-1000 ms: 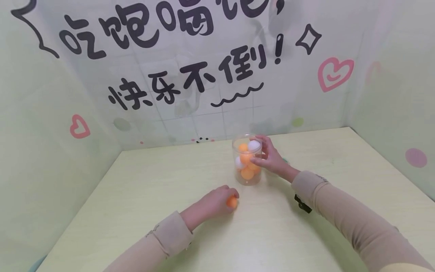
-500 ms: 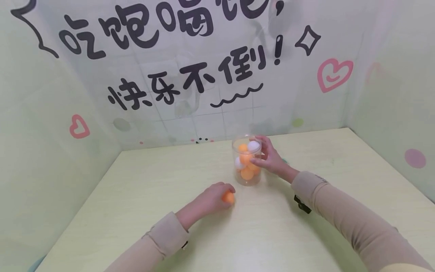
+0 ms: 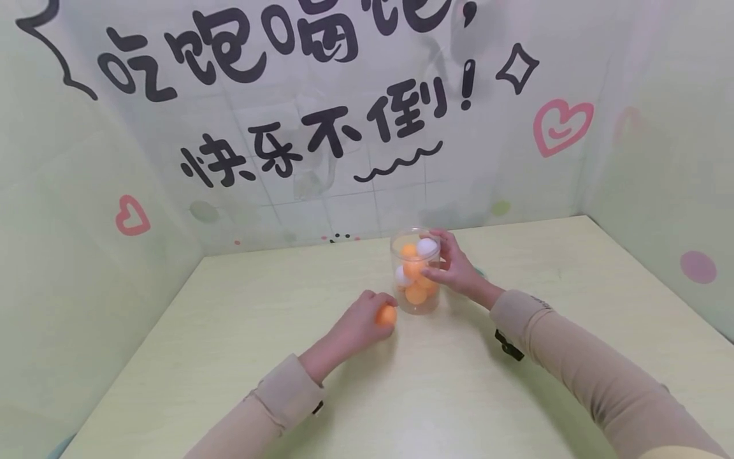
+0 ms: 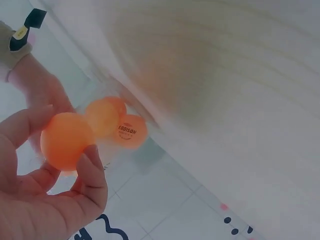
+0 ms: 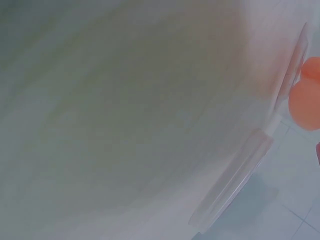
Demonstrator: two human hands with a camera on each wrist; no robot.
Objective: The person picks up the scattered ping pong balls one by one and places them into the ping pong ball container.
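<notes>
My left hand (image 3: pixel 361 323) pinches an orange ping-pong ball (image 3: pixel 387 316) between thumb and fingers, just in front and left of a clear plastic jar (image 3: pixel 417 307). In the left wrist view that ball (image 4: pixel 67 141) shows up close, apart from the jar's balls behind it. Upright and uncapped, the jar contains several orange balls (image 3: pixel 414 268) and some white balls (image 3: pixel 427 247). My right hand (image 3: pixel 454 268) holds its right side, thumb in front and fingers behind, partly hidden. Only orange balls (image 5: pixel 306 102) at the right edge and a sliver of fingertip show in the right wrist view.
Behind the right wrist, a small teal-edged thing (image 3: pixel 480 273) lies mostly hidden. A clear flat piece (image 5: pixel 232 182) lies by the jar in the right wrist view. The pale wooden table (image 3: pixel 258 306) meets a printed back wall (image 3: pixel 344 210) and side walls.
Over the last second, my left hand has moved slightly left, then up and away towards the jar, carrying the orange ping-pong ball. The right hand and jar stay in place.
</notes>
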